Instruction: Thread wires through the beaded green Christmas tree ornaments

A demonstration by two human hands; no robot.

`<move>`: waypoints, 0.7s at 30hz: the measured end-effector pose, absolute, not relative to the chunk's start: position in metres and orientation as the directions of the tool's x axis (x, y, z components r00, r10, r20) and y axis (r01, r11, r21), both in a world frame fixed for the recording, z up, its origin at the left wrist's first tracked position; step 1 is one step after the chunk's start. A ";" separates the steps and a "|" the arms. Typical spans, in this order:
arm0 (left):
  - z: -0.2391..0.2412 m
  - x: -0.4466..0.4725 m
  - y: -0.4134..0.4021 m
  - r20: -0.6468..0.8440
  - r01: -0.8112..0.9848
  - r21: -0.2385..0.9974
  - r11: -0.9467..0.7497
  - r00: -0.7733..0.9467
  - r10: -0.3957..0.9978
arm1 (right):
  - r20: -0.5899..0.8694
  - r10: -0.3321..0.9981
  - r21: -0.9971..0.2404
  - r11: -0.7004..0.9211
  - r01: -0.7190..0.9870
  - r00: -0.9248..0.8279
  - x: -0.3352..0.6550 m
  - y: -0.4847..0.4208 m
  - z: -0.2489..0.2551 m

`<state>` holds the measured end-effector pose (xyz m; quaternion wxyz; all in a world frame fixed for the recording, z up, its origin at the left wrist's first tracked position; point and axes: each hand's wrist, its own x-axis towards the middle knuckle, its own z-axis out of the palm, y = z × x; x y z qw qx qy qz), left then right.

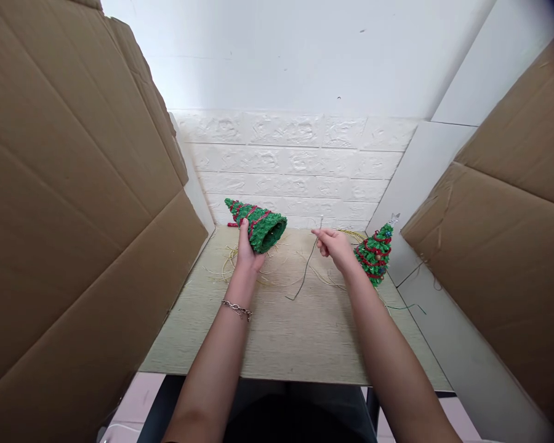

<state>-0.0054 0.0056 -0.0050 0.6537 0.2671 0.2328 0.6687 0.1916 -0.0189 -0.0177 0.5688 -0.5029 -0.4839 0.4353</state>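
Observation:
My left hand [249,251] is wrapped round a small green beaded Christmas tree [261,223] with red garland. The tree lies tilted on its side in the air, its tip to the left and its hollow base turned toward the right and me. A thin dark green wire [306,269], bent at its lower end, hangs from the pinched fingers of my right hand [332,244]. Something small and pale shows at the wire's top, too fine to make out. To the right of that hand stands a second beaded tree [375,255], topped with a clear star.
Loose yellowish wires [231,264] lie coiled on the wooden table [300,344], with more at the back right. A green wire [404,307] lies near the right edge. Cardboard panels [87,184] stand on both sides, and a white brick-patterned wall [286,161] closes the back.

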 end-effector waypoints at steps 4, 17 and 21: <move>-0.004 -0.006 0.004 0.036 -0.762 0.648 0.005 0.037 0.999 | 0.078 0.980 -0.903 0.146 -0.404 0.180 0.205 -0.025 -0.008; 0.000 -0.009 -0.008 0.076 -0.788 0.583 0.198 0.296 0.952 | 0.187 0.978 -0.806 0.204 -0.555 0.089 0.209 -0.041 0.011; -0.002 -0.008 -0.010 0.134 -0.759 0.599 0.255 0.409 0.903 | 0.186 0.966 -0.890 0.242 -0.387 0.178 0.195 -0.029 0.000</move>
